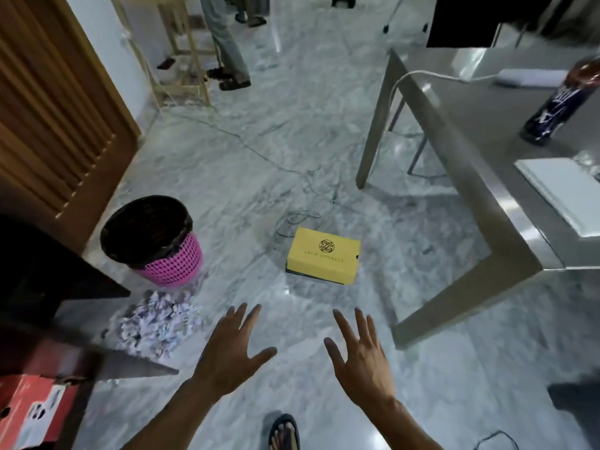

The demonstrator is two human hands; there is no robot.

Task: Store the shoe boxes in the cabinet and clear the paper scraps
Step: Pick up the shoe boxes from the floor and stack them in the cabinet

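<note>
Empty-handed grip above yellow shoe box (323, 254)

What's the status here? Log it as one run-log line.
left hand: open, empty | right hand: open, empty | yellow shoe box: on floor, closed | paper scraps: piled by pink bin

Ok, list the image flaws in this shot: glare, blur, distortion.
Head view: wide-angle bending bows the table edge and the door; glare spots shine on the floor below the yellow box; the bottle at right is smeared; both hands, left and right, are fairly sharp.
</note>
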